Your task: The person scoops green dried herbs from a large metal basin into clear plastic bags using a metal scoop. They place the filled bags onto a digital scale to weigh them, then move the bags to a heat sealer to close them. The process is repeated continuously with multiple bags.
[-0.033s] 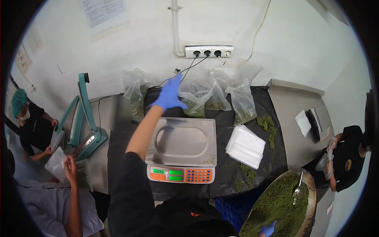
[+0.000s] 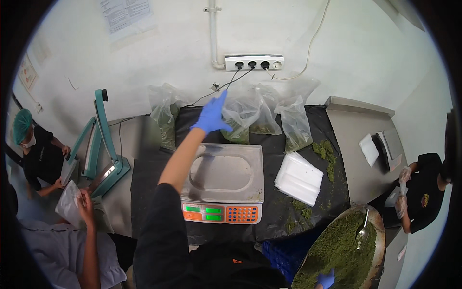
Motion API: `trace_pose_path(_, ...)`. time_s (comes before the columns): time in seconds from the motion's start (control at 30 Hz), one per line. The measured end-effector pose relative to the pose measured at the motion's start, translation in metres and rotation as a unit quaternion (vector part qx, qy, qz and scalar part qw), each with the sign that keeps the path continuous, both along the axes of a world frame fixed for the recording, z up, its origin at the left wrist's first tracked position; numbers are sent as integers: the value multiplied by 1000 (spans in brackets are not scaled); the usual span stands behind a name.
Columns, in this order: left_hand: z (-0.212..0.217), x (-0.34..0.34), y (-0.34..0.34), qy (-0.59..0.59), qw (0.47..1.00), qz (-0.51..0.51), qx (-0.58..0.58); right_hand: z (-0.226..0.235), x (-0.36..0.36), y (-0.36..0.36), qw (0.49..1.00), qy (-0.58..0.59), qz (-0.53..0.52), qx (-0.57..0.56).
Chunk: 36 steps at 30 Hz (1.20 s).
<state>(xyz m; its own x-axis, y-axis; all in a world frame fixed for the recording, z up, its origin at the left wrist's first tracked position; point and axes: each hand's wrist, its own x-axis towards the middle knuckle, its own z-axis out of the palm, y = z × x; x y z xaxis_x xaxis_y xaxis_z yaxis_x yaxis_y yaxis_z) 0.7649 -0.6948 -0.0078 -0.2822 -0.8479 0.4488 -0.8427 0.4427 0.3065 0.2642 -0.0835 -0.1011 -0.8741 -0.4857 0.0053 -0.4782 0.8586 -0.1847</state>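
Wearing a blue glove, my left hand [image 2: 211, 115] reaches over the far edge of the scale [image 2: 226, 173], its fingers spread and nothing in it. It is nearest to a clear bag of chopped greens [image 2: 237, 130], overlapping its left side in the picture; whether they touch I cannot tell. The scale's steel pan is bare and its displays glow green. My blue-gloved right hand [image 2: 326, 278] rests at the near edge of a large round tray [image 2: 381, 241] heaped with green leaf shreds [image 2: 337, 245]; its fingers look apart, partly lost against the greens. A metal scoop [image 2: 363, 233] lies in the heap.
More filled bags [image 2: 294, 125] stand along the wall. A stack of white bags [image 2: 299, 178] lies right of the scale, near scattered greens [image 2: 327, 154]. A teal sealing machine [image 2: 103, 144] stands left. Co-workers [image 2: 72, 250] handle bags on both sides. A blue crate [image 2: 279, 257] sits below the table.
My left hand has shifted a little to the right, closer to the bag of greens. My right hand has barely moved on the greens.
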Motion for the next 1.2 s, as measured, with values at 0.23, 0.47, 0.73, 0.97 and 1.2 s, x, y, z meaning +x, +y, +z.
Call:
trace_pose_path(0.23,4,-6,-29,261,959,47,-95,42,55,-47,997,57,-39,40)
trace_pose_path(0.47,120,56,49,531,802,47,-269,34,53,-88,991,73,103,-51)
trace_pose_path(0.73,62,165,33,410,853,291,-142,26,39,-71,985,85,103,-112)
trace_pose_path(0.97,-12,182,-8,281,837,417,-218,-27,-23,50,965,-20,-48,-256)
trace_pose_path(1.2,-31,-200,65,50,958,-273,71,-8,21,60,946,24,-265,-184)
